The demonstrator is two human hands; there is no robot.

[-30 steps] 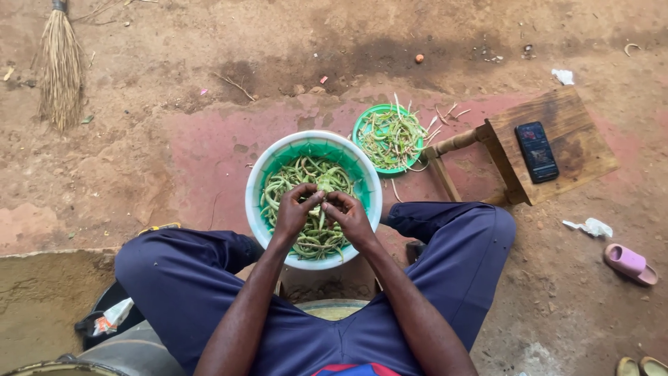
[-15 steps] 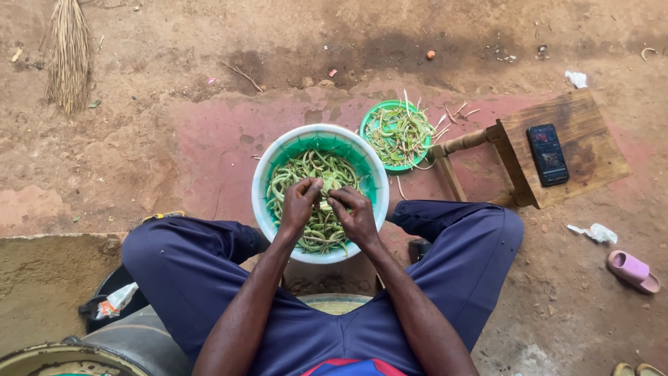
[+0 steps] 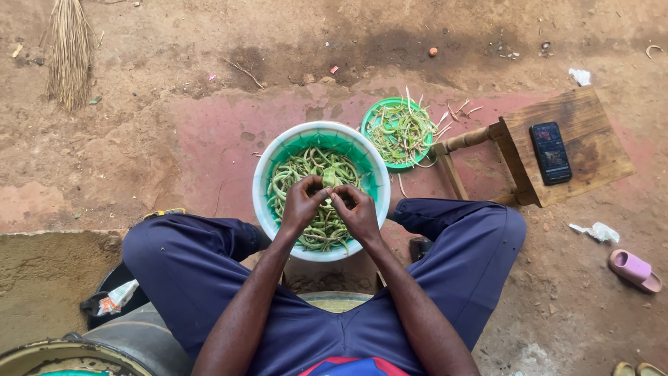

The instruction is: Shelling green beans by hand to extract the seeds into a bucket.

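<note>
A teal bucket with a white rim (image 3: 275, 154) stands on the ground between my knees, filled with long green bean pods (image 3: 309, 161). Over it, my left hand (image 3: 300, 206) and my right hand (image 3: 356, 210) meet, both pinching one green pod (image 3: 328, 179) between fingertips. The pod looks split open between my thumbs. Beyond the bucket to the right lies a small green plate (image 3: 372, 118) piled with thin bean strings and scraps.
A wooden stool (image 3: 588, 132) at the right carries a black phone (image 3: 550, 152). A straw broom (image 3: 68, 52) lies at the far left. A pink sandal (image 3: 634, 269) and crumpled white paper (image 3: 593, 232) sit on the dirt at right. A metal basin rim (image 3: 42, 348) shows at bottom left.
My hands stay over the bucket working a pod; the fingers have shifted and the pod now shows opened between them. The view has drifted slightly.
</note>
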